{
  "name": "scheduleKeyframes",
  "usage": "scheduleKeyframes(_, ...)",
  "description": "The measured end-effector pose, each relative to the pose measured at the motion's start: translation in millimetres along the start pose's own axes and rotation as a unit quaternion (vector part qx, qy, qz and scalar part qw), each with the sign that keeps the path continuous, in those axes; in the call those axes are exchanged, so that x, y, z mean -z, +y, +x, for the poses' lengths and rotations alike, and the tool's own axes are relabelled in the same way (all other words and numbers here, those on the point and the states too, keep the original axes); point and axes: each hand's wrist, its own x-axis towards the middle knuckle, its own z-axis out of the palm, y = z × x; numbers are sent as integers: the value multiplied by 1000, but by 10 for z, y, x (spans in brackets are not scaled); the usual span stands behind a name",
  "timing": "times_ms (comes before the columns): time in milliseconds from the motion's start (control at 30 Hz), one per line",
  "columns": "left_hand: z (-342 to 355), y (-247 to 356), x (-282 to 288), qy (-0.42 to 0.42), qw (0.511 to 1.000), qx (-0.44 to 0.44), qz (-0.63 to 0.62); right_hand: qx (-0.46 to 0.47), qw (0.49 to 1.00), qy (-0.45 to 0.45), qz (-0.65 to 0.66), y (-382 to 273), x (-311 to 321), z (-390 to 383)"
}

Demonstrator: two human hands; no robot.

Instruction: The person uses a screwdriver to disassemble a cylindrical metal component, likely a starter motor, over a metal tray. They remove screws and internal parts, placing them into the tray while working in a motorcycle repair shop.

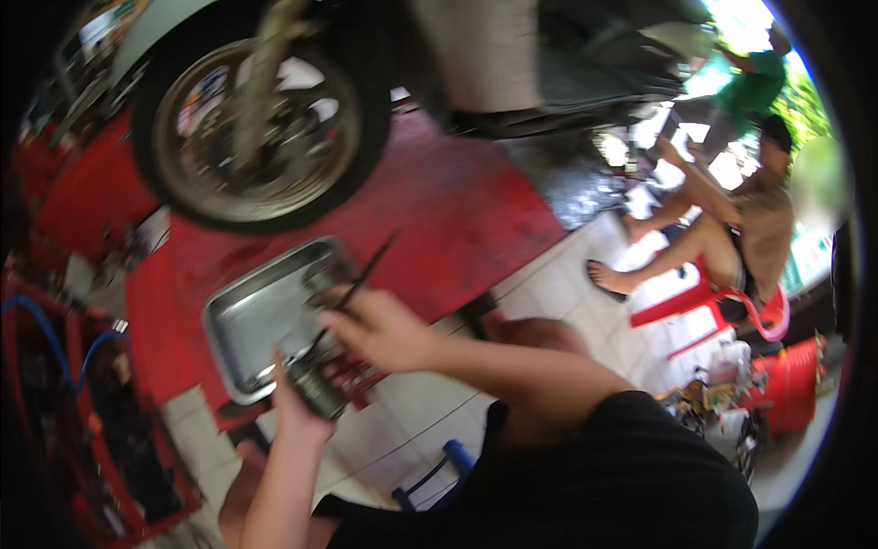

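Should our right hand (377, 328), pinching a thin black rod (372, 263), push hard, the dark grey cylindrical metal part (317, 388) gripped in our left hand (298, 414) by the silver rectangular metal tray's (265, 306) near edge could slip.

Upper right is washed out by daylight | soft glare is reflected by the metal tray (249, 322) | hands (389, 337) are blurred | edges are bent, corners blackened by fisheye lens
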Motion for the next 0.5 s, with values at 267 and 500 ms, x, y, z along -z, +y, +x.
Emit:
scheduleKeyframes(267,-61,22,-32,-15,1000,17,-13,-1,998,-20,-62,32,113,30)
scheduleKeyframes(500,-80,13,-15,16,1000,15,-17,90,996,-6,19,88,44,9)
